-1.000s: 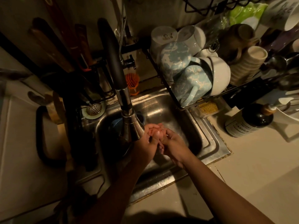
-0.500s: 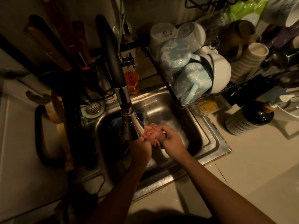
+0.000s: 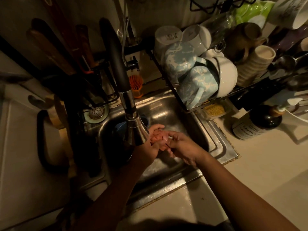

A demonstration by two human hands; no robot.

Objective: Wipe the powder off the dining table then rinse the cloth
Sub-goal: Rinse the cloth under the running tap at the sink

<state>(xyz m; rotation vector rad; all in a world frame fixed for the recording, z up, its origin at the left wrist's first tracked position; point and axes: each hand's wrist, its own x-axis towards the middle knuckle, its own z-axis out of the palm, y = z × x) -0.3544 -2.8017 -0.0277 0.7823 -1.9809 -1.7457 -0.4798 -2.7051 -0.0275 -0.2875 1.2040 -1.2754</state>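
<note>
The cloth (image 3: 160,139) is sitting balled up between your two hands, right under the tap head (image 3: 136,130) and over the sink (image 3: 216,147). It's a small pinkish wad, only partly showing, so I can't tell how big it really is once opened out.

Handling-wise I'm guessing it's soft, limp and soaked, so it's going to be heavier than it looks and a bit slippery. No stiffness at all, so it'll flop and drip wherever you're not supporting it. Nothing fragile about it, so squeeze as hard as you like. Best bet is taking it around the bunched middle with the whole palm rather than pinching a corner, since a corner grip will just let the rest sag into the basin.

Your left hand (image 3: 150,145) is cupping it from below, palm up, fingers partly curled. Your right hand (image 3: 181,147) is coming over the top, fingers narrowed down and pressing onto the wad. Both are touching it.

Going outward: the dish rack (image 3: 191,104) with its mugs (image 3: 196,84) is hanging close over the sink's right edge, so watch your elbow when wringing. A dark bottle (image 3: 255,124) is standing on the worktop (image 3: 266,164) further right, well clear.
</note>
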